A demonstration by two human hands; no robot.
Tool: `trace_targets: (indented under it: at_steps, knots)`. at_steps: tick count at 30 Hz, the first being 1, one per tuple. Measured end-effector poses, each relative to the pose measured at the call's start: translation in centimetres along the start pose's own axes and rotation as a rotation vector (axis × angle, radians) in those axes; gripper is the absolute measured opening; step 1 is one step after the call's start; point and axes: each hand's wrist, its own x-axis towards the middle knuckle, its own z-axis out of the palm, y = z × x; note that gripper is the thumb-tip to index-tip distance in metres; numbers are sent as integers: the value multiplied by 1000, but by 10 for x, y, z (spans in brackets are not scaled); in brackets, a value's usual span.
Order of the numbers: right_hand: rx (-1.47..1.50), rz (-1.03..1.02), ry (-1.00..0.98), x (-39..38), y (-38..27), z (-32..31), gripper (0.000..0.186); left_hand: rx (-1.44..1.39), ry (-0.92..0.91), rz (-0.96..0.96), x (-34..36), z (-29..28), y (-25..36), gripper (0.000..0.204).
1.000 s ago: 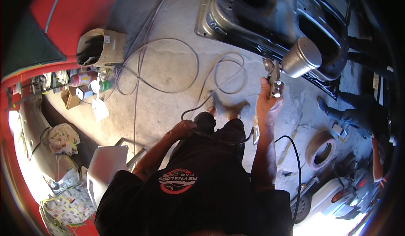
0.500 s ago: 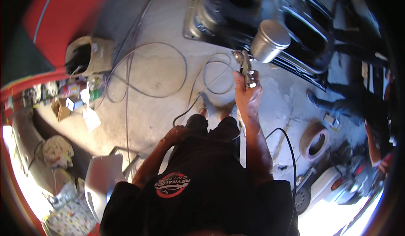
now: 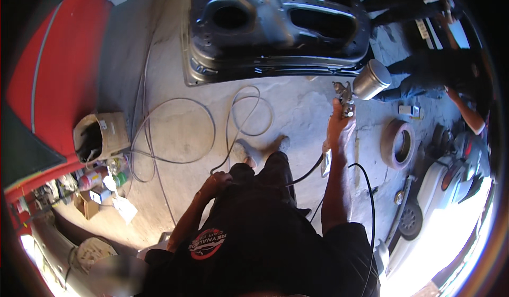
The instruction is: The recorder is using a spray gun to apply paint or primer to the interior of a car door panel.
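Note:
My right hand (image 3: 340, 127) grips a spray gun (image 3: 344, 96) with a silver metal cup on it, held out ahead and to the right. A dark hose (image 3: 310, 174) runs from below that hand across my front to my left hand (image 3: 217, 182). My left hand is closed around the hose beside my left thigh, and the hose goes on to the floor from there. Beyond the gun stands a dark car door panel (image 3: 275, 45) with large cutouts, apart from the gun and its cup.
Grey hose loops (image 3: 212, 114) lie on the concrete floor. At left, a cardboard box (image 3: 114, 134) sits near a red car panel (image 3: 63, 47). On the right are a tyre (image 3: 389, 144), a white car (image 3: 429, 196) and people in dark clothes (image 3: 450, 71).
The spray gun and my right hand have shifted right and lower in view, away from the door panel. The cup is tilted more. My left hand stays on the hose by my thigh.

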Motion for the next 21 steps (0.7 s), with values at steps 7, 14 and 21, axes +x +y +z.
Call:
trace_targets:
  at_steps: [7,14,21]
  knots:
    - [-68,21,219,51,48,-40,43,-12,-109,35,54,-7,41,24]
    - [-46,177,154,90,74,-81,44,27,-36,141,102,-9,94,17]
    - [-36,337,-165,164,73,-113,51,-10,-111,151,168,10,156,23]
